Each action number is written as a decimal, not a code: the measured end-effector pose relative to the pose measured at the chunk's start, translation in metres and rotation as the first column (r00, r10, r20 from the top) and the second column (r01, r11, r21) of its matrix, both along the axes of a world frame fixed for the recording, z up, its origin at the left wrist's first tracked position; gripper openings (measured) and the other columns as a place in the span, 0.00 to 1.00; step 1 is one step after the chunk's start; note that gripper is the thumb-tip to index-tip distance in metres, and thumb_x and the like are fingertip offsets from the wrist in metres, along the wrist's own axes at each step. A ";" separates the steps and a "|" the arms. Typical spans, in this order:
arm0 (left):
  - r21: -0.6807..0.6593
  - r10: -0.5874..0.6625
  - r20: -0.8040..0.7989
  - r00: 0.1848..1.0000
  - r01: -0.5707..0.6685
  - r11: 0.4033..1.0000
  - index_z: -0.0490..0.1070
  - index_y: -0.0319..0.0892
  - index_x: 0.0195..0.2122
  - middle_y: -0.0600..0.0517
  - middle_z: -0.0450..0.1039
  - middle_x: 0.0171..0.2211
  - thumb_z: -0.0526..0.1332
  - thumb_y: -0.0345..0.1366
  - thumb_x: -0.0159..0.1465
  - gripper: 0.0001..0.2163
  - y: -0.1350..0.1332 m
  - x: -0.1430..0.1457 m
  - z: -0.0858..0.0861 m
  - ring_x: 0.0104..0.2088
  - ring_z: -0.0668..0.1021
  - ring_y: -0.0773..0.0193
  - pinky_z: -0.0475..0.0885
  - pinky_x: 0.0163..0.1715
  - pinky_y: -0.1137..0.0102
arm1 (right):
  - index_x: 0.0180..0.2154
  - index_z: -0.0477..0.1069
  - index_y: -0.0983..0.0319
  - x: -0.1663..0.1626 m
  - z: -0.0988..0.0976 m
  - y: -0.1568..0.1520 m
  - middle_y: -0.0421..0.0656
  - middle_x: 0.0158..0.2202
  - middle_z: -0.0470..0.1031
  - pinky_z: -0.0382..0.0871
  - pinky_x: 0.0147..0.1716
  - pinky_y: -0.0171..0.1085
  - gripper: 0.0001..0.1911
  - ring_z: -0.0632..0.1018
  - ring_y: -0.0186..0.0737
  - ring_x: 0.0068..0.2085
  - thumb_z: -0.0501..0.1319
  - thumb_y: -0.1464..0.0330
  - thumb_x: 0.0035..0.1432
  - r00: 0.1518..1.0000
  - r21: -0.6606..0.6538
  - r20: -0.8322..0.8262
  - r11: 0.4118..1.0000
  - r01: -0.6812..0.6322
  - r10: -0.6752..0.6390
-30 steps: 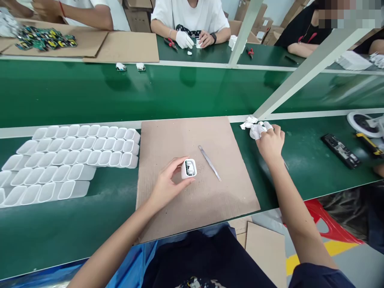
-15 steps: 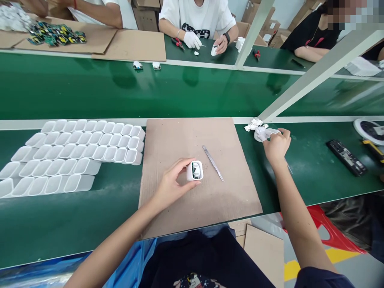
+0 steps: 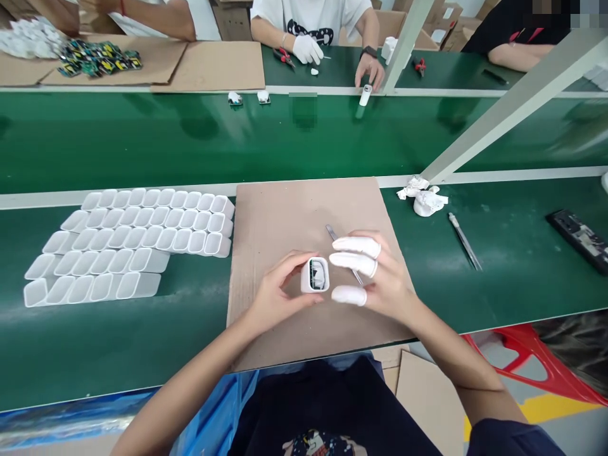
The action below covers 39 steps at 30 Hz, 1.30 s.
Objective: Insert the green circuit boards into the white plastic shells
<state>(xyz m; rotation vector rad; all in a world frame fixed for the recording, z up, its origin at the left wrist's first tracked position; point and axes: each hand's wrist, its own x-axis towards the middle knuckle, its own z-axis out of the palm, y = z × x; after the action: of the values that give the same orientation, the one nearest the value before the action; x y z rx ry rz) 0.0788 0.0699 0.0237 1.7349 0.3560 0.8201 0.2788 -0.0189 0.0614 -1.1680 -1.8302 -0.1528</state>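
Observation:
My left hand (image 3: 280,288) grips a small white plastic housing (image 3: 305,285) between thumb and fingers, its open end facing up. Inside the housing a green circuit board and a white part show. Just right of it is my right hand (image 3: 375,272), with white finger cots (image 3: 354,263) on the thumb and two fingers. Those fingers are apart and nothing is between them. Beneath the right hand, partly covered, metal tweezers (image 3: 331,233) lie on the cardboard sheet (image 3: 275,215).
Rows of open white housings (image 3: 137,237) stand on the green bench at left. Crumpled white material (image 3: 427,201), a second metal tool (image 3: 464,240) and a black device (image 3: 579,237) lie at right. A slanted post (image 3: 503,101) rises behind. Across the green belt (image 3: 190,139), a co-worker's hand (image 3: 369,71) holds a white housing.
My right hand has come back from the crumpled white material to beside the housing, its cots now showing. My left hand still holds the housing. Across the belt, a co-worker's hand moved a housing toward the belt.

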 end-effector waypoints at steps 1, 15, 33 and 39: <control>0.011 -0.012 0.005 1.000 0.012 1.000 0.72 0.49 0.57 0.45 0.77 0.47 0.72 0.42 0.59 0.25 0.000 0.000 0.000 0.45 0.80 0.58 0.78 0.43 0.65 | 0.52 0.73 0.59 -0.005 -0.004 -0.001 0.49 0.47 0.77 0.76 0.46 0.53 0.22 0.76 0.51 0.50 0.67 0.56 0.60 1.000 0.010 -0.002 1.000 -0.013 0.013; 0.239 0.030 -0.117 0.993 -0.001 0.971 0.69 0.48 0.59 0.45 0.76 0.46 0.69 0.36 0.62 0.24 -0.003 -0.001 0.016 0.44 0.80 0.57 0.78 0.40 0.64 | 0.56 0.67 0.58 -0.014 -0.017 -0.008 0.49 0.49 0.73 0.78 0.47 0.53 0.25 0.74 0.51 0.51 0.69 0.60 0.59 0.998 -0.092 -0.067 0.996 -0.012 0.006; 0.255 0.004 -0.118 0.993 0.027 0.967 0.67 0.47 0.62 0.45 0.75 0.49 0.69 0.31 0.61 0.28 -0.004 -0.006 0.012 0.46 0.78 0.57 0.78 0.43 0.66 | 0.57 0.64 0.62 -0.014 -0.018 -0.010 0.52 0.51 0.71 0.76 0.50 0.52 0.27 0.72 0.51 0.54 0.67 0.59 0.61 0.994 -0.136 -0.088 0.987 -0.082 0.071; 0.275 0.007 -0.141 0.990 0.032 0.961 0.67 0.47 0.62 0.44 0.75 0.49 0.70 0.32 0.61 0.28 -0.003 -0.006 0.009 0.46 0.79 0.56 0.78 0.42 0.65 | 0.53 0.64 0.61 -0.015 -0.013 -0.008 0.51 0.48 0.70 0.76 0.50 0.53 0.22 0.72 0.50 0.53 0.67 0.61 0.61 0.992 -0.219 -0.104 0.972 -0.087 0.065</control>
<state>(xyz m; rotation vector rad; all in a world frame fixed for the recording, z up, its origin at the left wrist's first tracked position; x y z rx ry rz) 0.0729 0.0673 0.0326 2.0617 0.3367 0.7672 0.2642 -0.0272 0.0480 -1.2338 -1.8378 0.1550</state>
